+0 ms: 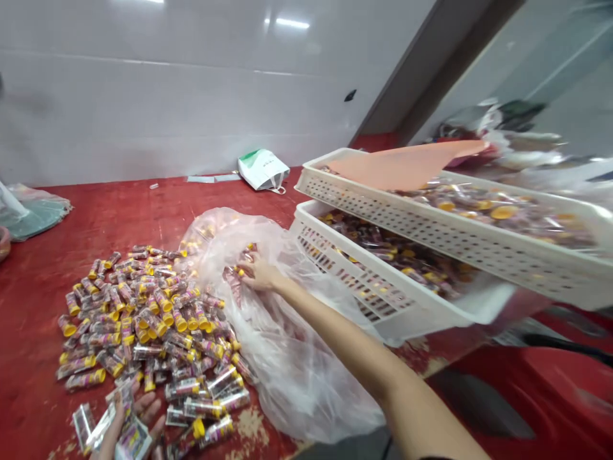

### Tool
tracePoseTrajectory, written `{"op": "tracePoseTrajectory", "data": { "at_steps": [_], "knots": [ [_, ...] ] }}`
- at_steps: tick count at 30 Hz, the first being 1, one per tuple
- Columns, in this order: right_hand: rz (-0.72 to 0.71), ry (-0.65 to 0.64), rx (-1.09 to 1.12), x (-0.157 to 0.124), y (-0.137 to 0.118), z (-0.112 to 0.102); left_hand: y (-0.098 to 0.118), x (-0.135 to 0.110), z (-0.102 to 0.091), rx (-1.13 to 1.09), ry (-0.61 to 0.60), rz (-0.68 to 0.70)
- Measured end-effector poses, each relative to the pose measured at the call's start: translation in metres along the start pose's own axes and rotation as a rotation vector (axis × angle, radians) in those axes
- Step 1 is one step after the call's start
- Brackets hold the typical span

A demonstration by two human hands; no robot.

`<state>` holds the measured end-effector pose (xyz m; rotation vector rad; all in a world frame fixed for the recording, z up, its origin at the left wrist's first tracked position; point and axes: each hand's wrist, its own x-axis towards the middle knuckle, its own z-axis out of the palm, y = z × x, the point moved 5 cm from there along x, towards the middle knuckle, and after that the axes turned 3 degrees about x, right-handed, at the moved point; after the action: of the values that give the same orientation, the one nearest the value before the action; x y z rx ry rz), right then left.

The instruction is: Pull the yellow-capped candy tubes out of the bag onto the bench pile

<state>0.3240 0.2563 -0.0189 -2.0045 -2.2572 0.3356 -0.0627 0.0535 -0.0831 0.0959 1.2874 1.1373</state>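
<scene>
My right hand (258, 273): narrowed, fingers closed on a few yellow-capped tubes (242, 265) inside a clear plastic bag (282, 358).
My left hand (125, 415): at the lower edge among wrapped packets (131, 441); grip, cannot tell.
Heap of tubes (143, 326): beside the bag, on the red table (36, 300).
Beyond: two filled white perforated crates (364, 281) (431, 223), peach sheet (402, 165), white carrier bag (263, 169), tiled wall (191, 96).
</scene>
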Motion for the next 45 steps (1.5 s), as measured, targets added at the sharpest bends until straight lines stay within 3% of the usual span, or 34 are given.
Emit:
{"op": "tracePoseTrajectory", "data": {
  "at_steps": [3, 5, 9, 14, 19, 24, 26, 29, 32, 34, 36, 38, 41, 45],
  "knots": [
    [-0.02, -0.051, 0.049, -0.054, 0.02, -0.006, -0.01, -0.014, 0.015, 0.031, -0.084, 0.025],
    [0.016, -0.034, 0.064, -0.075, 0.033, -0.014, -0.016, -0.029, 0.027, 0.065, -0.116, 0.042],
    [0.148, 0.076, 0.054, -0.085, 0.045, -0.021, -0.028, -0.056, 0.057, 0.099, -0.16, 0.05],
    [0.15, 0.062, 0.089, -0.084, 0.024, 0.01, -0.033, -0.073, 0.084, 0.039, -0.201, 0.022],
    [0.051, 0.083, 0.254, -0.113, 0.016, 0.035, -0.027, -0.079, 0.086, -0.052, -0.181, 0.04],
    [0.041, 0.242, 0.441, -0.154, 0.016, 0.028, -0.027, -0.08, 0.077, -0.117, -0.126, 0.026],
    [0.048, 0.341, 0.5, -0.172, -0.007, 0.02, -0.026, -0.079, 0.075, -0.137, -0.111, 0.069],
    [-0.021, 0.399, 0.67, -0.198, -0.079, 0.016, -0.026, -0.08, 0.076, -0.169, -0.079, 0.101],
    [-0.078, 0.243, 1.144, -0.208, -0.162, 0.031, -0.028, -0.086, 0.081, -0.192, -0.128, 0.085],
    [-0.056, 0.168, 1.334, -0.208, -0.198, 0.041, -0.028, -0.09, 0.08, -0.198, -0.188, 0.065],
    [-0.058, 0.125, 1.4, -0.209, -0.213, 0.046, -0.025, -0.093, 0.073, -0.207, -0.192, 0.061],
    [-0.104, 0.152, 1.326, -0.216, -0.214, 0.044, -0.02, -0.093, 0.062, -0.22, -0.139, 0.07],
    [-0.204, 0.315, 1.107, -0.234, -0.207, 0.036, -0.014, -0.09, 0.05, -0.245, -0.067, 0.057],
    [-0.346, 0.501, 0.962, -0.251, -0.209, 0.032, -0.015, -0.091, 0.049, -0.264, -0.091, 0.027]
  ]
}}
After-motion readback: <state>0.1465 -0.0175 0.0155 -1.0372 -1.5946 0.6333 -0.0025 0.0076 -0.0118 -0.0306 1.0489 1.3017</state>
